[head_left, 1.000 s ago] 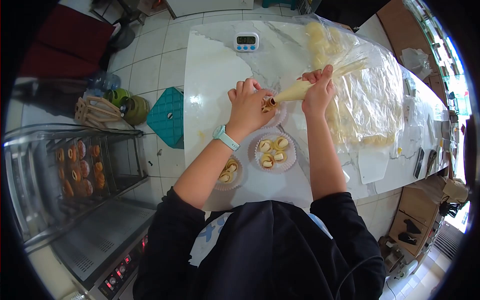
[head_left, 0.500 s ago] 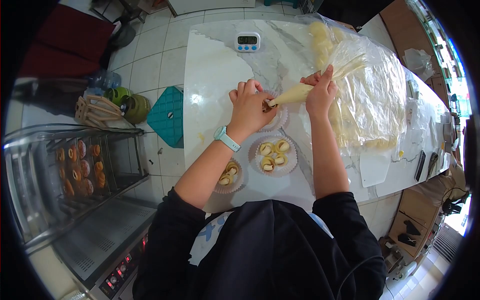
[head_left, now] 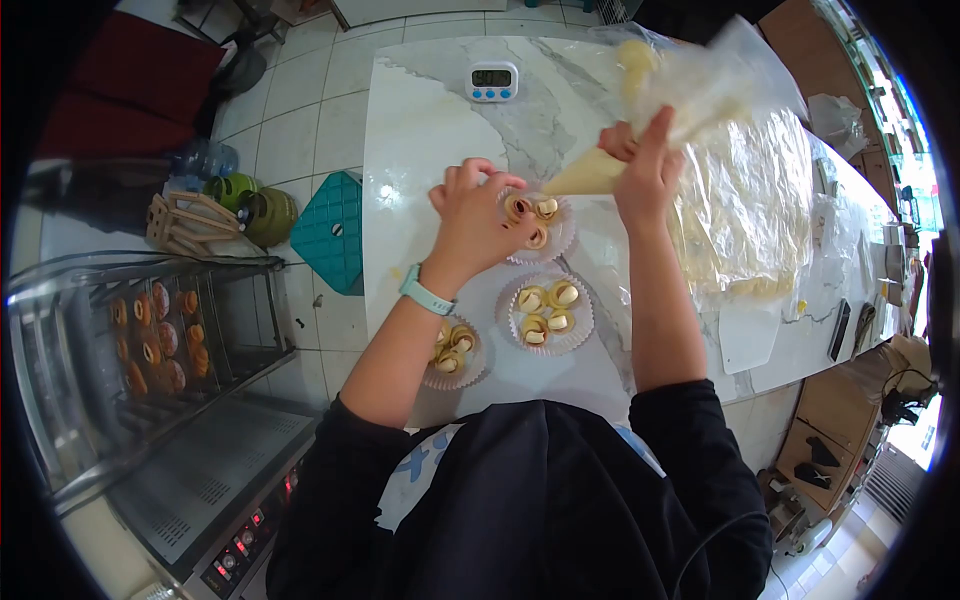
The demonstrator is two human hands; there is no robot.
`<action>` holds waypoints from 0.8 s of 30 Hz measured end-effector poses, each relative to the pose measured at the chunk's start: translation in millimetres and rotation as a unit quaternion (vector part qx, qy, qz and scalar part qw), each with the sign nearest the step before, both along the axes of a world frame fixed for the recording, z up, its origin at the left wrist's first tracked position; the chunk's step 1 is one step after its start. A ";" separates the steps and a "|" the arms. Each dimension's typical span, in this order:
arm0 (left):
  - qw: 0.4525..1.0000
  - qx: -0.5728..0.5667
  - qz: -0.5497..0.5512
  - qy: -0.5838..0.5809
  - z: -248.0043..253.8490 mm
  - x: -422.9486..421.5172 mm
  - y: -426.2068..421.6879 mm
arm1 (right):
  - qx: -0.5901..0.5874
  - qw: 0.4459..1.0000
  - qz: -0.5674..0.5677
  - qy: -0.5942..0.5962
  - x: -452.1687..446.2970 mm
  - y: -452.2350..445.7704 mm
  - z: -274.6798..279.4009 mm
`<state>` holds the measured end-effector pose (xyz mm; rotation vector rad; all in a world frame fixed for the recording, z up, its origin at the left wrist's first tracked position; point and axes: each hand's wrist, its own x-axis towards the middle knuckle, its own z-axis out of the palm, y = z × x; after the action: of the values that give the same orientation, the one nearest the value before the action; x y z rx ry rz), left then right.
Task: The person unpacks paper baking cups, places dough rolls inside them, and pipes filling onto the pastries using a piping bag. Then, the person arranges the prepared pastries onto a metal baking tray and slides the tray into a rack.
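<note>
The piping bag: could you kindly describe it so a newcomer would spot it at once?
Over the marble table, look for the person's right hand. It grips the piping bag, with pale yellow filling showing through. Unlike the wide, wrinkled plastic sheet beside it, the bag narrows to a tip near the farthest paper cup.

White digital timer (head_left: 492,82), teal stool (head_left: 330,232), 2 green cylinders (head_left: 266,218), metal rack (head_left: 70,390) holding pastries (head_left: 168,338)
</note>
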<state>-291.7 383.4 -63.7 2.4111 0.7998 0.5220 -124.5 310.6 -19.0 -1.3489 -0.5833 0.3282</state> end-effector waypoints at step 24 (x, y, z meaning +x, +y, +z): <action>1.000 0.006 -0.025 0.011 11.7 -15.2 -1.2 | -0.021 0.989 0.004 -0.148 -6.3 11.4 -4.4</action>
<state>-306.8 382.2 -52.0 2.4450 0.7456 0.4812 -130.8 322.0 -23.4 -1.4472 -0.8328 0.1464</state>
